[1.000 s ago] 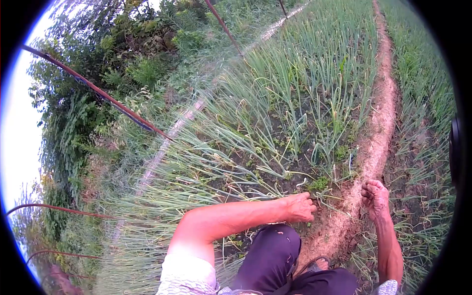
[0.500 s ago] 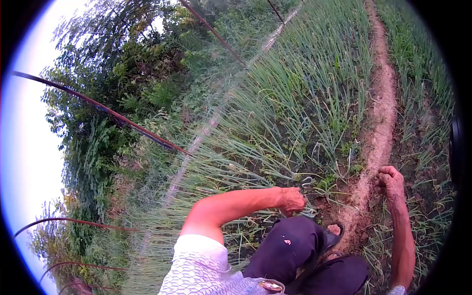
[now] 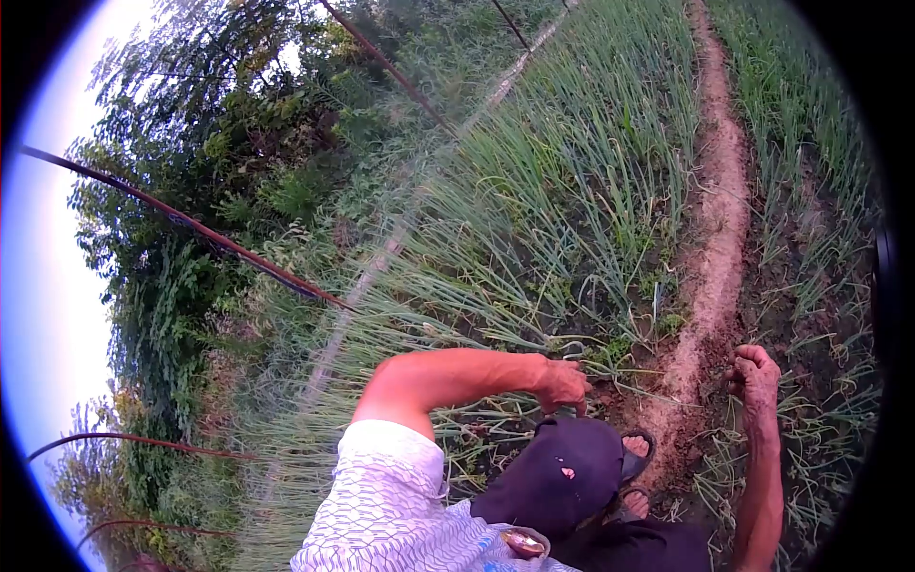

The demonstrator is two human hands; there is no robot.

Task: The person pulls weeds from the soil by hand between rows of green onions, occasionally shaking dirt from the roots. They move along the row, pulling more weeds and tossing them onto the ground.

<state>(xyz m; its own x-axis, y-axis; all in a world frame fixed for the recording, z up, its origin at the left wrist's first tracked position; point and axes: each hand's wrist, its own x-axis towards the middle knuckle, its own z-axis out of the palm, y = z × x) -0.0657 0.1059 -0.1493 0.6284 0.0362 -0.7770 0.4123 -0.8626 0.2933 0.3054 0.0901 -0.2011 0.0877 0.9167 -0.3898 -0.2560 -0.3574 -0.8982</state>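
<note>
My left hand (image 3: 564, 384) reaches across in front of my bent knee, low among the narrow green onion-like plants (image 3: 548, 315). Its fingers are loosely apart and point down at the leaves; nothing clear shows in them. On the other side of the bare soil ridge (image 3: 713, 257), my right hand (image 3: 755, 377) is raised with its fingers curled together. Dark soil seems to mark those fingers, and whatever they may hold cannot be made out. Small broad-leaved green weeds (image 3: 620, 351) grow between the two hands.
My sandalled feet (image 3: 637, 446) rest on the ridge below my dark trousers (image 3: 553, 472). More plants (image 3: 810, 315) grow on the right, some lying flat. A pale strip (image 3: 367, 276) borders the bed at left, with curved rods (image 3: 219, 234) and trees (image 3: 181, 257) beyond.
The fingers of my left hand have loosened from a tighter fist. My right hand stays curled, slightly lower in view. The whole scene has shifted a little to the left.
</note>
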